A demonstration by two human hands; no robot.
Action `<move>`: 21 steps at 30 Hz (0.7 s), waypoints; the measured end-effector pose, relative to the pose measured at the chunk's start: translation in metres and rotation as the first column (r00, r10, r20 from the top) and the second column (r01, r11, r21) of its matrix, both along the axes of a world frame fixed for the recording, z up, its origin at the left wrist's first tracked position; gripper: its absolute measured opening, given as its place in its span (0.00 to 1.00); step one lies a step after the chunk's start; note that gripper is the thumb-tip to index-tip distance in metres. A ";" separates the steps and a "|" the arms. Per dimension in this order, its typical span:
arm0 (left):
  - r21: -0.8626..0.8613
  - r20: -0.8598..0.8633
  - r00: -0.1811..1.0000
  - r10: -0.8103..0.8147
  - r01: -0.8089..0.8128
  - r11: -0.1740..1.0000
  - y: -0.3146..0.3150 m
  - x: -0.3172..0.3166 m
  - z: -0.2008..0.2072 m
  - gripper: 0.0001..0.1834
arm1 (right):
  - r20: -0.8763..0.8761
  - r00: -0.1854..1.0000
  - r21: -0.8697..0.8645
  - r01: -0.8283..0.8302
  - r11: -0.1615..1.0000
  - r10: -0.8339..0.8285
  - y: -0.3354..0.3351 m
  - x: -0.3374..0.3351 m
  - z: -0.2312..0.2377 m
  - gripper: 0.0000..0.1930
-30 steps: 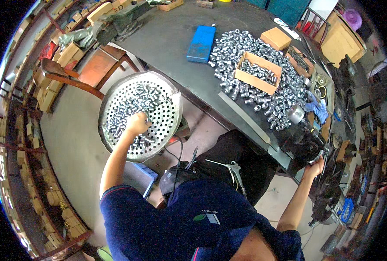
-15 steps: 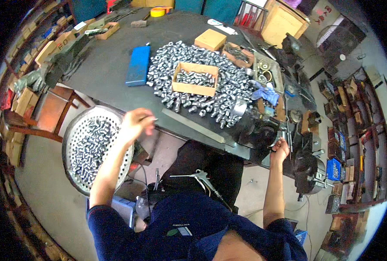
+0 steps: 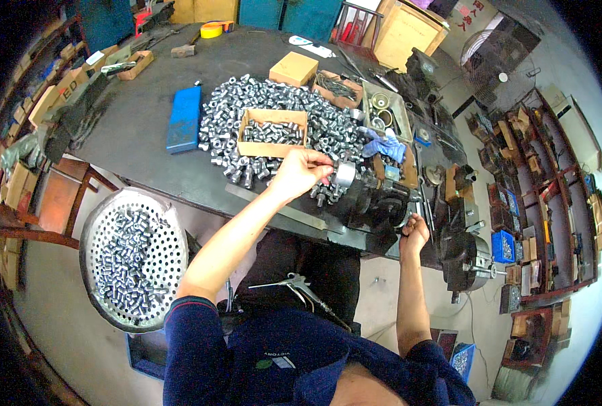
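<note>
My left hand (image 3: pixel 304 173) is pinched closed at the front of a silver metal cylinder (image 3: pixel 345 174) on a black bench machine (image 3: pixel 388 204). What its fingertips hold is too small to make out. My right hand (image 3: pixel 415 234) is closed in a fist at the machine's right side; whatever it grips is hidden by the fingers. Behind my left hand lies a large heap of small metal fittings (image 3: pixel 230 105), with an open cardboard box (image 3: pixel 272 149) of fittings sitting in it. A round perforated metal tray (image 3: pixel 172 237) at the left holds many more short metal fittings.
A blue case (image 3: pixel 184 118) and a closed cardboard box (image 3: pixel 293 68) border the heap. Blue gloves (image 3: pixel 384 145) lie behind the machine. An air blow gun (image 3: pixel 294 281) rests near my lap. Another machine (image 3: pixel 469 260) stands at right, before shelves (image 3: pixel 562 183) of parts.
My left hand has moved right, from beside the perforated tray's rim to the silver cylinder. My right hand stays closed at the machine's side. The whole view has shifted somewhat.
</note>
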State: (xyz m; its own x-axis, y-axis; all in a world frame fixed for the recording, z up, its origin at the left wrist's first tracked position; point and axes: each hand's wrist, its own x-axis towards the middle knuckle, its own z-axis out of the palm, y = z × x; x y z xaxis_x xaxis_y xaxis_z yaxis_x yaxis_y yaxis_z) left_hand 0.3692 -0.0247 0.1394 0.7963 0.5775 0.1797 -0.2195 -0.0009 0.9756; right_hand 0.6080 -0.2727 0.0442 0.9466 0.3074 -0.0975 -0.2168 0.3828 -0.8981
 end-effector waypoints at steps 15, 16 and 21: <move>-0.087 0.005 0.999 -0.039 0.039 0.995 0.003 0.000 0.002 0.06 | 0.083 0.986 0.002 -0.143 0.990 0.142 -0.014 -0.015 0.046 0.10; -0.125 0.007 0.999 -0.034 0.035 0.992 0.002 0.001 0.001 0.06 | 0.097 0.991 0.000 -0.094 0.996 0.094 -0.012 -0.016 0.041 0.10; -0.141 0.019 0.998 -0.060 0.062 0.988 0.005 0.002 -0.004 0.06 | 0.075 0.988 -0.035 -0.130 0.991 0.133 -0.015 -0.020 0.044 0.10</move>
